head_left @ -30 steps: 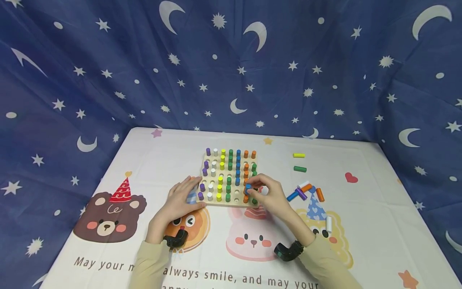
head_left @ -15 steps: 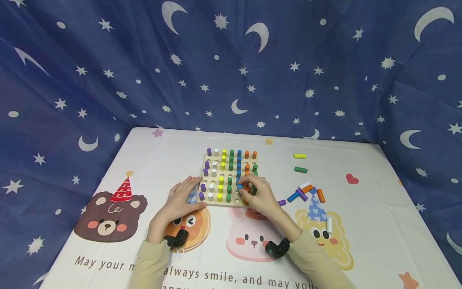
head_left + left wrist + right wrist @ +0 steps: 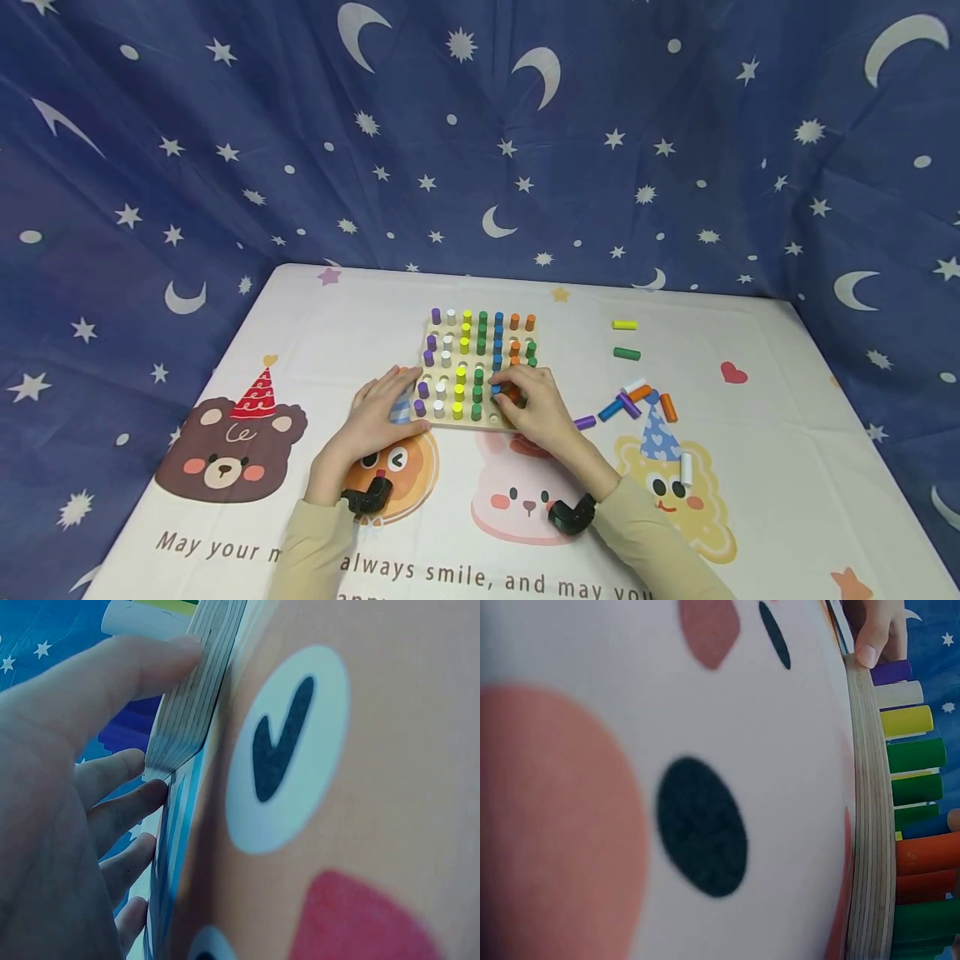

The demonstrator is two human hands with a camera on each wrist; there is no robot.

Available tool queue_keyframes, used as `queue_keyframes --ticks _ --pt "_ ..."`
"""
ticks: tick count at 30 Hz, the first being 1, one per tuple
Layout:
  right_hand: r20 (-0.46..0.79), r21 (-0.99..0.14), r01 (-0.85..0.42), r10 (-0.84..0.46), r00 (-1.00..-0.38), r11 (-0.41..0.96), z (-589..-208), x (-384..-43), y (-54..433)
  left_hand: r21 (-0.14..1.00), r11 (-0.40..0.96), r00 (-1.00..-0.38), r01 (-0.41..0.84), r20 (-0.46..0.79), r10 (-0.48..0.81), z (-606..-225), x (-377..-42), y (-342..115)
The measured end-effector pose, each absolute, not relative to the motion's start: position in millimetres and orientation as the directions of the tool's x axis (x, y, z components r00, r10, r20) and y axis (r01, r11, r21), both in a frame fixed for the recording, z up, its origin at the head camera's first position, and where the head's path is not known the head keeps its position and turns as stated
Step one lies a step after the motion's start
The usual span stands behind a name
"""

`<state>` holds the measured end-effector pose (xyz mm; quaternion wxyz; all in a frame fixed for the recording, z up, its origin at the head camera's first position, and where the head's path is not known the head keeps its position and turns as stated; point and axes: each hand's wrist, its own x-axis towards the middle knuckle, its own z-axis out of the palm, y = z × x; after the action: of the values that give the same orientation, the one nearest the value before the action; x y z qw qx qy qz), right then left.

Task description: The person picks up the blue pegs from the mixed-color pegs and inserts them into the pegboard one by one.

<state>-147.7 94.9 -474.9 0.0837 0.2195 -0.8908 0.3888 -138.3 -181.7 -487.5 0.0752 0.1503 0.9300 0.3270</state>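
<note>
A wooden pegboard (image 3: 450, 423) stands on the table with columns of coloured pegs upright in its holes. My left hand (image 3: 378, 412) rests at its near left corner, fingers straight; in the left wrist view the thumb (image 3: 161, 664) lies against the board's layered edge (image 3: 199, 690). Between thumb and forefinger my right hand (image 3: 538, 408) pinches a blue peg (image 3: 496, 390) at the near end of the blue column. That hand covers part of the near right pegs. From the right wrist camera, orange pegs (image 3: 926, 855) and green pegs (image 3: 915, 755) rise from the board.
Loose pegs lie right of the board: a purple one (image 3: 585, 423) by the right wrist, a small crossed pile with a blue one (image 3: 611, 410), an orange one (image 3: 669, 407) and a white one (image 3: 686, 469). Farther back lie yellow (image 3: 625, 325) and green (image 3: 627, 354) pegs.
My right hand has carried the blue peg leftward, from over the orange column to the blue column, and lowered it. The loose purple peg has come into view. My left hand has stayed put.
</note>
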Motion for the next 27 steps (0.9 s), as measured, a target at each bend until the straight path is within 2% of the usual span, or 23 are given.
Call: queue_keyframes --ticks 11,27 --pt "0.390 -0.512 -0.543 -0.383 -0.837 0.665 -475.2 -148.4 95.7 0.634 0.738 -0.943 0.232 -0.038 0.330 -487.2 -138.2 -181.5" --pt "0.416 -0.365 -0.586 -0.436 -0.798 0.724 -473.9 -147.8 94.6 0.628 0.742 -0.943 0.236 -0.038 0.332 -486.6 -138.5 -180.7"
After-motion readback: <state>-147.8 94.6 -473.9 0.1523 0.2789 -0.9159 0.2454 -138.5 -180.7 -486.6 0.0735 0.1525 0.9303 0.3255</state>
